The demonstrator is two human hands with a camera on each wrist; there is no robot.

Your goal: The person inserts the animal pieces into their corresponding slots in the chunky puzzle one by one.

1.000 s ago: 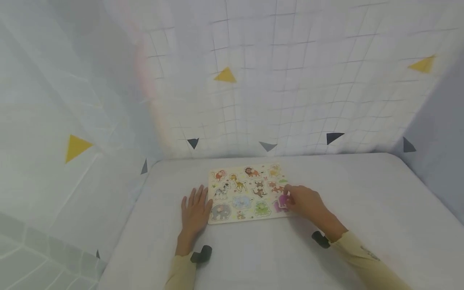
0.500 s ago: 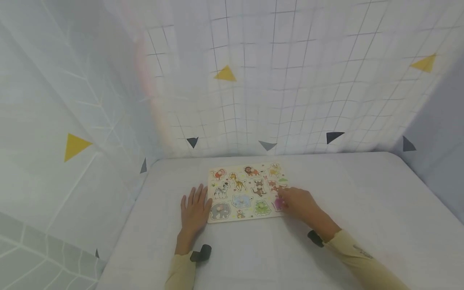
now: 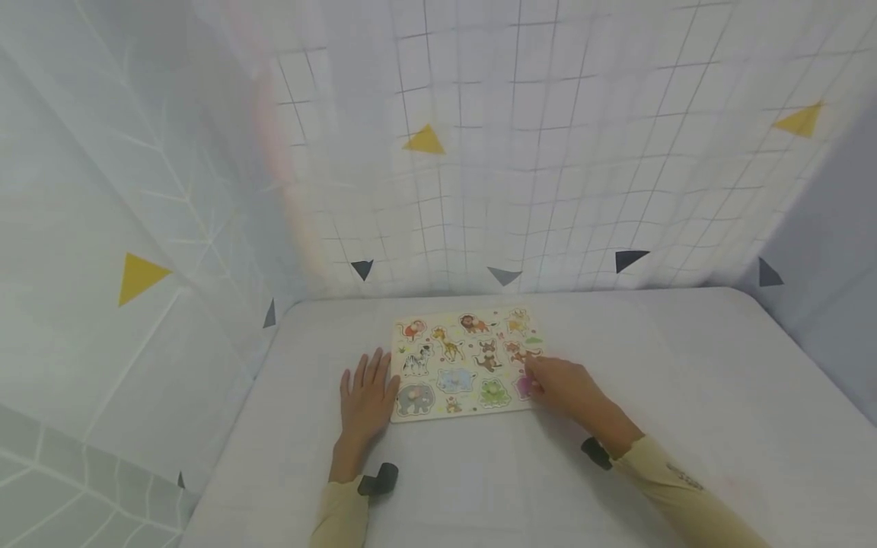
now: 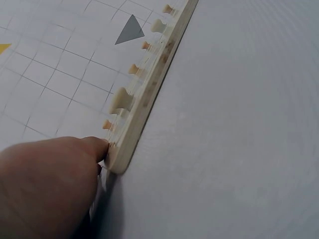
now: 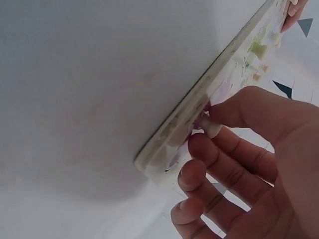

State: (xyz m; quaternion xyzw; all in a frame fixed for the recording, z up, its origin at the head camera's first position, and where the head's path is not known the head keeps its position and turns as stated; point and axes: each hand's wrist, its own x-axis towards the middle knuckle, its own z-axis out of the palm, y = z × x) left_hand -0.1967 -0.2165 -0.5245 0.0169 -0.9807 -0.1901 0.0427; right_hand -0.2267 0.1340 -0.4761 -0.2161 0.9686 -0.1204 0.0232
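Observation:
A wooden animal peg puzzle board (image 3: 473, 367) lies on the table, with knobbed pieces such as an elephant (image 3: 415, 398), a frog (image 3: 494, 393) and a zebra (image 3: 416, 361). My left hand (image 3: 365, 406) rests flat beside its left edge, and the thumb touches the board's corner in the left wrist view. At the lower right corner my right hand (image 3: 565, 387) pinches the knob (image 5: 213, 128) of a purple puzzle piece (image 3: 524, 387) between thumb and forefinger. The hand hides most of that piece. In the right wrist view it sits at the board's surface; whether it is fully seated I cannot tell.
The white-covered table (image 3: 473, 487) extends around the board. Behind it hangs a pale gridded curtain (image 3: 507, 175) with yellow and grey triangles. Black camera mounts (image 3: 379, 479) sit at both wrists.
My right hand has shifted slightly left and down over the board's lower right corner with the purple piece, which was tilted higher and more visible before. The left hand stays put.

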